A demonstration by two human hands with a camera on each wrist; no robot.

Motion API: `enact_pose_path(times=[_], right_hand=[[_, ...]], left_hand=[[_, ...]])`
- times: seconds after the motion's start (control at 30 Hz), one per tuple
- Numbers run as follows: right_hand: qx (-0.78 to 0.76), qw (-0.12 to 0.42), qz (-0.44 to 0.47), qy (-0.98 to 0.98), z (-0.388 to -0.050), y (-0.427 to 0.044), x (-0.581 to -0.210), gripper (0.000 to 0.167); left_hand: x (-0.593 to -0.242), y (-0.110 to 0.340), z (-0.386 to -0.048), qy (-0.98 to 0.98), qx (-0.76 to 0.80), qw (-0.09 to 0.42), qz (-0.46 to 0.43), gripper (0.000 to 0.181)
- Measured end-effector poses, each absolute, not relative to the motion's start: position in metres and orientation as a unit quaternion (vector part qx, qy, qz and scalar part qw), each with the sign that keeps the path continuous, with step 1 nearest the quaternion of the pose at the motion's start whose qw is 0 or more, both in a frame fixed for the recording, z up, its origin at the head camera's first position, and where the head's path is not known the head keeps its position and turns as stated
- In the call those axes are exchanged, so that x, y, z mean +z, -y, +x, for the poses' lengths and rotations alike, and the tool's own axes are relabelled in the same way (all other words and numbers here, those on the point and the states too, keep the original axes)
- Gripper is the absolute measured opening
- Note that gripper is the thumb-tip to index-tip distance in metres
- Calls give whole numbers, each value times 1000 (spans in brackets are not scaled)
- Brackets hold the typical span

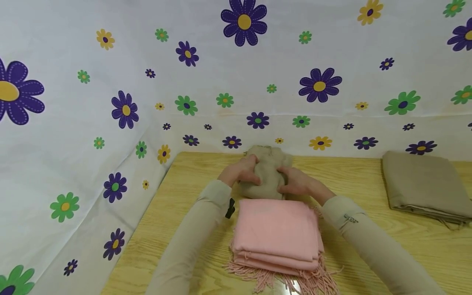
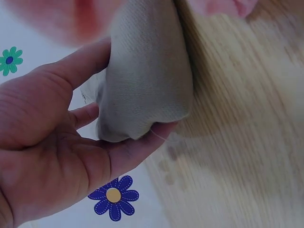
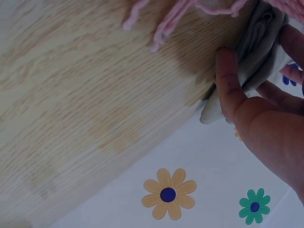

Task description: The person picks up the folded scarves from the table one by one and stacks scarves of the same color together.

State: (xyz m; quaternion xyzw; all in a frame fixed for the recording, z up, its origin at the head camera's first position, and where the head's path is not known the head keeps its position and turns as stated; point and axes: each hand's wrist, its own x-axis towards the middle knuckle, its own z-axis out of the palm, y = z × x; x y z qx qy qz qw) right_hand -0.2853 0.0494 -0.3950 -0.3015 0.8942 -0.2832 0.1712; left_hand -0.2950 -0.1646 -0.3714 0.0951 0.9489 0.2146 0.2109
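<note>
At the far edge of the table, both hands hold a folded beige cloth [image 1: 268, 176] between them. My left hand [image 1: 241, 170] grips its left side; the left wrist view shows fingers passing under the cloth [image 2: 147, 76] and the thumb on the near side. On the right side, my right hand [image 1: 299, 182] holds the cloth, its fingers and thumb around the layered folds [image 3: 261, 42] in the right wrist view. Just in front lies a folded pink scarf [image 1: 276, 229], with its fringe spread toward the near edge.
A folded brown cloth [image 1: 424, 184] lies at the right on the wooden table [image 1: 350, 176]. White flowered sheeting [image 1: 280, 61] rises behind the table and along its left side. A small black object [image 1: 230, 208] shows beside the left cuff.
</note>
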Motion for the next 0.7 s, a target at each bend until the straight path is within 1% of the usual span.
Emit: enact_pose_path(times=[0.2, 0.4, 0.53, 0.63, 0.7], right_hand=[[-287, 163, -299, -895, -283, -56, -396, 69], [-309, 165, -292, -890, -283, -57, -401, 70], [-314, 173, -279, -891, -283, -57, -403, 70], [-312, 173, -272, -894, -283, -58, -403, 70], [-312, 170, -267, -896, -283, -59, -402, 70]], left_hand=[[-366, 153, -297, -954, 179, 221, 97, 72], [-361, 145, -303, -963, 95, 230, 105, 73], [-359, 142, -307, -959, 79, 252, 104, 74], [-357, 139, -310, -958, 65, 262, 99, 77], [-355, 136, -312, -960, 39, 260, 100, 80]])
